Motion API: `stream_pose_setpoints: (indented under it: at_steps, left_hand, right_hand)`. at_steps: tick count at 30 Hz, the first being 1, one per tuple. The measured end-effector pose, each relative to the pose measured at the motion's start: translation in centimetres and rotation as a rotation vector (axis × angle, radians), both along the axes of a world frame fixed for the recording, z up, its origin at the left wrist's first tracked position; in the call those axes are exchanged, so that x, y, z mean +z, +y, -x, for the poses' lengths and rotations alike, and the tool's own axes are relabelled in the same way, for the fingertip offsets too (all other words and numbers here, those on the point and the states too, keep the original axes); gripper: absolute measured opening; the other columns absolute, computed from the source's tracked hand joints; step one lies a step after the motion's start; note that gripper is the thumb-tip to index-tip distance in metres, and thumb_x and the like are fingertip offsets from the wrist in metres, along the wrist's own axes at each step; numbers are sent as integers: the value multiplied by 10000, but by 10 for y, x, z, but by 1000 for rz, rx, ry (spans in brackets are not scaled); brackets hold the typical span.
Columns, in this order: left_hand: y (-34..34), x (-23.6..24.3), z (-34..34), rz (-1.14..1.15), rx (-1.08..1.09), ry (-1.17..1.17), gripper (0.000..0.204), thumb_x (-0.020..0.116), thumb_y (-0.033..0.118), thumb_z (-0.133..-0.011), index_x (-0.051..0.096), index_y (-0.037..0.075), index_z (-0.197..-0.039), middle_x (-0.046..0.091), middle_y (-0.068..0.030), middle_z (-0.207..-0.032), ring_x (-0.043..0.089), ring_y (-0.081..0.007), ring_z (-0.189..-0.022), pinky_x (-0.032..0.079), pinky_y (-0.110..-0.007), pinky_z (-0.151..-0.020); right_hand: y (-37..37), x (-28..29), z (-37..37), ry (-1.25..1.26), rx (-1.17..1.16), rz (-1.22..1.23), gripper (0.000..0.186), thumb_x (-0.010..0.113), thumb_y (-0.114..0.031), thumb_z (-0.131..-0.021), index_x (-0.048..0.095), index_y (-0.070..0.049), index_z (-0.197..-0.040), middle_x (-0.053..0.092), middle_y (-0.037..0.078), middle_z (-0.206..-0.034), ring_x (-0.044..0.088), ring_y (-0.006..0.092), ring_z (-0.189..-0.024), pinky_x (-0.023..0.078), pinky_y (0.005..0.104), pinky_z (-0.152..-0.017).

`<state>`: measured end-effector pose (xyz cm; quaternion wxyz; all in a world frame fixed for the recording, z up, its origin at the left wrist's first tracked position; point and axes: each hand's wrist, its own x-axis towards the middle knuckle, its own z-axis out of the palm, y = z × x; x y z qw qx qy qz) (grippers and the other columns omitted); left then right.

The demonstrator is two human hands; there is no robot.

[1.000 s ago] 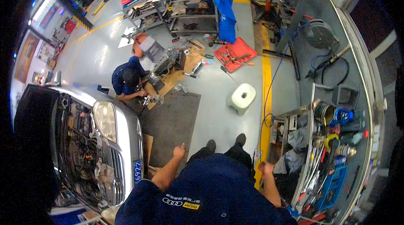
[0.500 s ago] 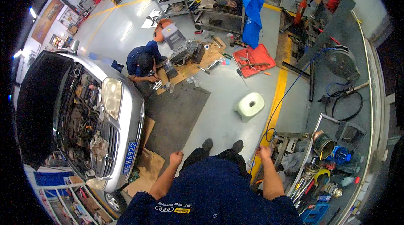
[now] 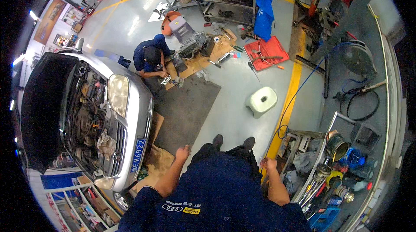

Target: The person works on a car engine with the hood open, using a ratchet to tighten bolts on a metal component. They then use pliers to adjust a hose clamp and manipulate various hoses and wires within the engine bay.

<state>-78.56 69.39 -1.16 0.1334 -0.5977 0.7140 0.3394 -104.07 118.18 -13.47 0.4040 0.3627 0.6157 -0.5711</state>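
My left hand (image 3: 183,152) hangs loosely curled beside my left thigh, with nothing visible in its fingers. On my other side, my right hand (image 3: 269,164) is also curled and holds nothing I can see; it is nearest the yellow floor line and the metal cart. A pale green plastic stool (image 3: 261,101) stands on the floor ahead of my shoes. To my left is a silver car (image 3: 139,115) with its hood up and its engine bay exposed. A person in dark blue (image 3: 151,54) crouches ahead by the car, hands on a small light metal part (image 3: 166,80).
A dark mat (image 3: 186,106) and flattened cardboard (image 3: 158,169) lie by the car. Ahead are engine parts (image 3: 193,45), a red tool case (image 3: 265,53) and metal shelf carts (image 3: 227,8). A blue hose (image 3: 299,89) crosses the right side near a cluttered cart (image 3: 323,184).
The view has shifted slightly, so the car, stool and red case sit a little farther right in it. Both my hands stay curled at my sides. The other person remains crouched.
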Motion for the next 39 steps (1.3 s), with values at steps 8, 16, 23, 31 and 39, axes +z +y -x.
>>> stream_pose_setpoints:
  at_steps: [8, 16, 23, 31, 39]
  left_hand:
    - [23, -1, 117, -38, -270, 266, 488, 718, 396, -929, 743, -55, -744, 678, -140, -632, 622, -238, -563, 529, -404, -636]
    - [-37, -7, 105, -297, -439, 254, 82, 601, -38, -924, 668, -41, -971, 661, -100, -768, 574, -197, -584, 475, -345, -530]
    - [-95, -43, 186, -438, -679, 429, 70, 611, -45, -873, 653, -31, -928, 600, -57, -676, 535, -186, -547, 409, -359, -491]
    - [24, -29, 321, -466, -788, 326, 234, 716, 52, -868, 642, -95, -1034, 680, -114, -702, 625, -175, -573, 482, -290, -525]
    - [148, -3, 345, -358, -1178, 166, 302, 757, 118, -872, 701, -75, -1097, 737, -156, -792, 701, -188, -663, 570, -329, -635]
  right_hand:
    - [49, -20, 5, 127, -197, 97, 247, 590, -211, -949, 649, 16, -1028, 717, 164, -899, 732, 304, -751, 614, 409, -664]
    - [-23, 26, -34, 69, -364, 6, 233, 626, -181, -934, 662, 0, -1075, 729, 125, -887, 735, 246, -709, 599, 361, -607]
    - [-5, -18, -133, 33, -647, 30, 234, 620, -161, -922, 664, 29, -1050, 737, 170, -914, 731, 266, -669, 607, 396, -572]
    - [3, 15, -230, -47, -905, -110, 224, 605, -154, -934, 671, 19, -1061, 742, 158, -903, 738, 269, -692, 608, 392, -593]
    - [0, -9, -298, -13, -915, -98, 181, 624, -134, -922, 668, 15, -1015, 733, 177, -916, 727, 283, -733, 600, 396, -590]
